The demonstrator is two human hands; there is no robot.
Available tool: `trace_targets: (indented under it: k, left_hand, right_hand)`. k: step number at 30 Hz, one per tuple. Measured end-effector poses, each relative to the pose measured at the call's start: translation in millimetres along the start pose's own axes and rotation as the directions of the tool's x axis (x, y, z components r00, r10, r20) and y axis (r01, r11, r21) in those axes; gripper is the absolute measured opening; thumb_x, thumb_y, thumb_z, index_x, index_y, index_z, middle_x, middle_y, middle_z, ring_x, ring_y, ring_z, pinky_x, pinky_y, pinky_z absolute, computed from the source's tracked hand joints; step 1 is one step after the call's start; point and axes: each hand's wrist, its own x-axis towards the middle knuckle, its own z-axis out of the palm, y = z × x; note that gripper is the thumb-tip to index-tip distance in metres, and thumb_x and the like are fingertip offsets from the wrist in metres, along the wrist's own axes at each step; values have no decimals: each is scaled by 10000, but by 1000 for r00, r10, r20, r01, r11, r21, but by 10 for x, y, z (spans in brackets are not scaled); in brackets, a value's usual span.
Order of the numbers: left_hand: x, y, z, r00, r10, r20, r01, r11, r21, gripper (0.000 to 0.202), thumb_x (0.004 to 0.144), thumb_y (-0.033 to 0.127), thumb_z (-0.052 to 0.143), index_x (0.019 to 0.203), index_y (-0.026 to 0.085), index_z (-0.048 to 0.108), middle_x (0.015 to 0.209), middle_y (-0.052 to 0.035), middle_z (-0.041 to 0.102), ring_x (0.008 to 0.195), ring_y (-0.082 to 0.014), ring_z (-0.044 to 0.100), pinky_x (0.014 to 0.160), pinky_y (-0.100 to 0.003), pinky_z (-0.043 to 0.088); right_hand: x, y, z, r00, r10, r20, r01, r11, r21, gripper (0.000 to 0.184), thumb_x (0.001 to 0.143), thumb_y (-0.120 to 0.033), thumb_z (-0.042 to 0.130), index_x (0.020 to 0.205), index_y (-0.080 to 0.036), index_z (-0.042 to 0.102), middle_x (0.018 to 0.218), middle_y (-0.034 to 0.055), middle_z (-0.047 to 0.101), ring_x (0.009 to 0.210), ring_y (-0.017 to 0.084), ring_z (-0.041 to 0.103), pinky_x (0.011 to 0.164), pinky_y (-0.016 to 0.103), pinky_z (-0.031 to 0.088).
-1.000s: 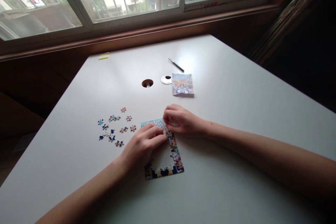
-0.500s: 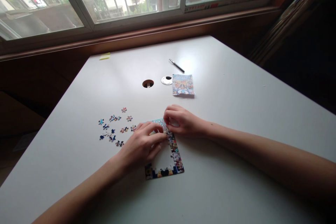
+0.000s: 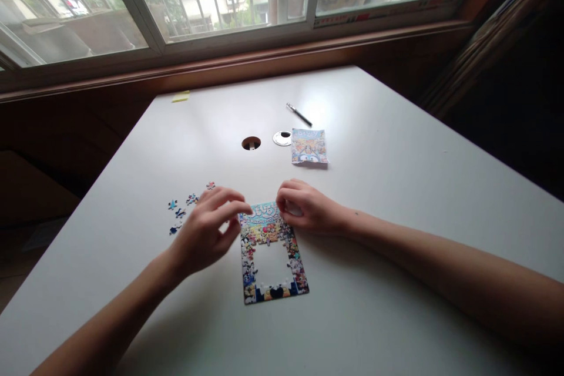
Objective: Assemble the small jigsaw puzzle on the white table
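Note:
A small colourful jigsaw puzzle (image 3: 269, 252) lies on the white table (image 3: 379, 200), its border filled and a white gap left in the middle. My left hand (image 3: 207, 229) hovers just left of the puzzle's top, fingers spread and loosely curved, over several loose puzzle pieces (image 3: 178, 211); nothing shows in it. My right hand (image 3: 304, 205) rests at the puzzle's top right corner with its fingers curled in; what they hold, if anything, is hidden.
Further back lie a printed picture card (image 3: 309, 145), a black pen (image 3: 298, 114), a round cable hole (image 3: 251, 143) with its silver cap (image 3: 282, 138) beside it, and a yellow sticky note (image 3: 180, 96) near the far left corner. A window runs behind the table.
My left hand has lifted off the puzzle and moved left toward the loose pieces, uncovering the puzzle's upper left part. My right hand has stayed put.

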Motion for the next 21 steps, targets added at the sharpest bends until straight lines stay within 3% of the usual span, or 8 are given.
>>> trace_targets:
  k: [4, 6, 10, 12, 16, 21]
  left_hand:
    - [-269, -467, -350, 984, -33, -173, 63, 983, 172, 165, 804, 51, 581, 848, 192, 655, 896, -39, 650, 872, -201, 601, 810, -361, 487]
    - [-471, -713, -447, 956, -86, -280, 154, 961, 231, 133, 791, 69, 598, 803, 190, 655, 866, -34, 648, 837, -201, 600, 795, -359, 493]
    - [-720, -964, -545, 924, -247, -291, 317, 922, 222, 112, 823, 123, 565, 785, 185, 651, 865, -35, 648, 864, -204, 604, 818, -354, 493]
    - [-728, -955, -568, 933, -283, -223, 323, 931, 169, 115, 834, 134, 548, 802, 180, 648, 880, -37, 645, 876, -196, 603, 825, -345, 493]
    - [-658, -818, -568, 976, -216, 9, 214, 972, 97, 124, 842, 135, 559, 857, 184, 672, 894, -45, 657, 875, -189, 584, 798, -336, 489]
    - [-616, -652, -541, 976, -132, 172, 124, 991, 57, 123, 837, 151, 591, 871, 203, 698, 884, -47, 664, 868, -190, 572, 792, -338, 475]
  right_hand:
    - [7, -20, -27, 999, 44, -17, -43, 997, 60, 159, 762, -44, 561, 819, -188, 527, 842, 23, 533, 774, 147, 465, 714, 286, 396]
    - [7, -26, -38, 995, 94, -39, -90, 992, 94, 141, 777, -65, 562, 830, -189, 524, 822, 12, 515, 737, 135, 453, 677, 274, 386]
    - [-9, -21, -47, 981, 178, -73, -168, 978, 122, 124, 789, -90, 555, 819, -199, 504, 734, -20, 458, 662, 123, 399, 611, 265, 346]
    - [-16, -16, -50, 980, 188, -62, -179, 976, 125, 125, 786, -93, 557, 817, -201, 501, 730, -19, 460, 656, 124, 395, 599, 266, 338]
    - [-16, -23, -57, 980, 193, -41, -187, 974, 129, 122, 788, -95, 553, 810, -204, 502, 728, -15, 468, 640, 126, 393, 583, 268, 337]
    - [-2, -46, -69, 982, 188, -32, -184, 977, 106, 126, 787, -89, 550, 806, -204, 502, 737, -8, 485, 638, 127, 395, 583, 269, 340]
